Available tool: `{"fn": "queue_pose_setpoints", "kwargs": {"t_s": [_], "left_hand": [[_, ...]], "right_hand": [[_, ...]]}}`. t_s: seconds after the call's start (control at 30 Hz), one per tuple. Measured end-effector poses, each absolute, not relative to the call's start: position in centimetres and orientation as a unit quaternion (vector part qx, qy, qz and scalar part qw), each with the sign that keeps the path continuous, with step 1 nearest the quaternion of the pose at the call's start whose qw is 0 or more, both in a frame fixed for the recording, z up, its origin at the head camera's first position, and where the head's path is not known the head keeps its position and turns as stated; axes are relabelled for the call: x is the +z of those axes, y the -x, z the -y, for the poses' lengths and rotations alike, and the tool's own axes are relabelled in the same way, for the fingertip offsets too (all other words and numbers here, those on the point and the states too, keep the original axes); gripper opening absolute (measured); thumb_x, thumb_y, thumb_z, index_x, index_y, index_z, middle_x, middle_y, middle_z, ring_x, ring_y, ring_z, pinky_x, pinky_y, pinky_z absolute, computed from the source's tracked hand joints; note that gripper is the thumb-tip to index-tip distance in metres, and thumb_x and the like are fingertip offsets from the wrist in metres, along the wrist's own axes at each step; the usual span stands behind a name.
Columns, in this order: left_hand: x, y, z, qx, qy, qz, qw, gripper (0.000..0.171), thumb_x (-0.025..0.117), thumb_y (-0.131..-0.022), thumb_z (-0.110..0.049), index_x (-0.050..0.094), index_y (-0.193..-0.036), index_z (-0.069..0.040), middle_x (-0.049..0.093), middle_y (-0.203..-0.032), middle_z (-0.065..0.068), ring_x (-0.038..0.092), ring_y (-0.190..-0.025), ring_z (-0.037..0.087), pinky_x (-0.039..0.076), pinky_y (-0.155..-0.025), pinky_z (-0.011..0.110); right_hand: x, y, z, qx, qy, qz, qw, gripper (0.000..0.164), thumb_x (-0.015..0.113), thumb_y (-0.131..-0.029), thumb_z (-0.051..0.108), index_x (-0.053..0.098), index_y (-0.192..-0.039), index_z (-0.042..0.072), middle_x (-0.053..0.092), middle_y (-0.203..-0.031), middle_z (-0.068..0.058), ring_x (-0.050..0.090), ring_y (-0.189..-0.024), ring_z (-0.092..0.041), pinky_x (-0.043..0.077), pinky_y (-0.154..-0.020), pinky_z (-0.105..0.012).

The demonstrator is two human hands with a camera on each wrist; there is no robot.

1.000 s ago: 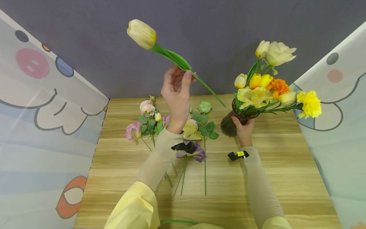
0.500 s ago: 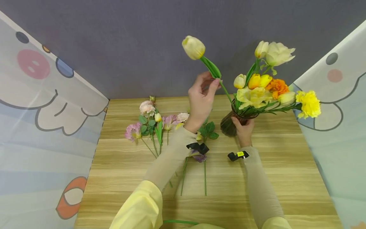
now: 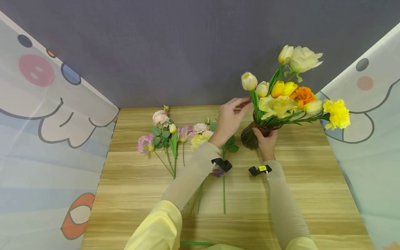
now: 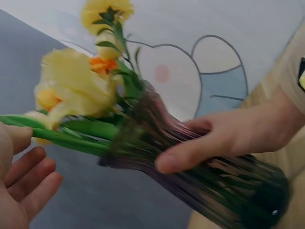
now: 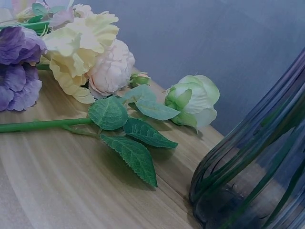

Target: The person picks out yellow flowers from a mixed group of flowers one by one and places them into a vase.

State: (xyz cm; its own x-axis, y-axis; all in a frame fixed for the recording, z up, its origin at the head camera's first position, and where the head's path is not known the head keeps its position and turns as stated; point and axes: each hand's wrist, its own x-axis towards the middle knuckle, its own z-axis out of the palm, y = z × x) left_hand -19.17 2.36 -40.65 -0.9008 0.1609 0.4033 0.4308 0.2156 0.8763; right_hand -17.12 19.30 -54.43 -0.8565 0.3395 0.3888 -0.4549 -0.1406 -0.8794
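Observation:
A white-yellow tulip stands at the left side of the bouquet, its stem running into the vase mouth. My left hand pinches it at the leaf and stem; the other fingers are loosely bent. The ribbed, see-through dark vase leans on the table, its mouth tipped away to the right. Around its neck my right hand grips, thumb in front. Inside are white and yellow tulips, an orange carnation, a yellow carnation and pale open blooms. Stems show through the glass.
On the wooden table, loose flowers lie left of the vase: a pink rose, a mauve flower, a small tulip, a purple flower and a green-white rose. A grey wall rises behind.
My left hand has carried the tulip right and down to the vase, and its stem has slid into the mouth. The right hand and vase have stayed put.

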Motion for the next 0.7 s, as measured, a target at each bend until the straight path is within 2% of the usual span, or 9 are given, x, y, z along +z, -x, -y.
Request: {"fn": "queue_pose_setpoints", "kwargs": {"t_s": [0.2,0.37,0.5,0.7], "left_hand": [[-43.2,18.6,-2.1,-0.590,0.158,0.790,0.052,0.031,0.067,-0.103,-0.019,0.070,-0.130,-0.005,0.074,-0.114,0.009,0.070,-0.099,0.015,0.057,-0.082,0.016],[-45.6,17.4,-0.9,-0.588,0.136,0.797,0.024,0.030,0.065,-0.105,-0.023,0.071,-0.130,-0.007,0.073,-0.113,0.008,0.069,-0.097,0.014,0.058,-0.081,0.018],[-47.3,16.4,0.2,-0.581,0.122,0.805,0.016,0.028,0.063,-0.105,-0.023,0.072,-0.126,-0.008,0.074,-0.113,0.007,0.069,-0.097,0.015,0.058,-0.080,0.021],[-48.7,15.0,1.8,-0.571,0.117,0.812,0.025,0.024,0.065,-0.104,-0.021,0.074,-0.122,-0.007,0.075,-0.112,0.008,0.070,-0.096,0.019,0.059,-0.079,0.023]], "right_hand": [[-53.6,16.6,-19.0,0.755,-0.051,0.599,0.261,0.040,0.086,-0.085,0.009,0.066,-0.120,0.008,0.067,-0.094,0.007,0.059,-0.079,-0.004,0.047,-0.071,-0.020],[-53.7,16.7,-19.1,0.754,-0.044,0.602,0.259,0.042,0.085,-0.086,0.008,0.065,-0.123,0.010,0.067,-0.099,0.006,0.060,-0.084,-0.005,0.048,-0.075,-0.021],[-53.7,16.7,-19.1,0.757,-0.038,0.600,0.255,0.046,0.085,-0.086,0.009,0.064,-0.127,0.012,0.067,-0.105,0.006,0.061,-0.089,-0.007,0.049,-0.080,-0.022],[-53.7,16.6,-19.0,0.756,-0.036,0.600,0.258,0.053,0.087,-0.085,0.014,0.062,-0.131,0.007,0.067,-0.110,0.006,0.061,-0.095,-0.007,0.049,-0.086,-0.023]]}}
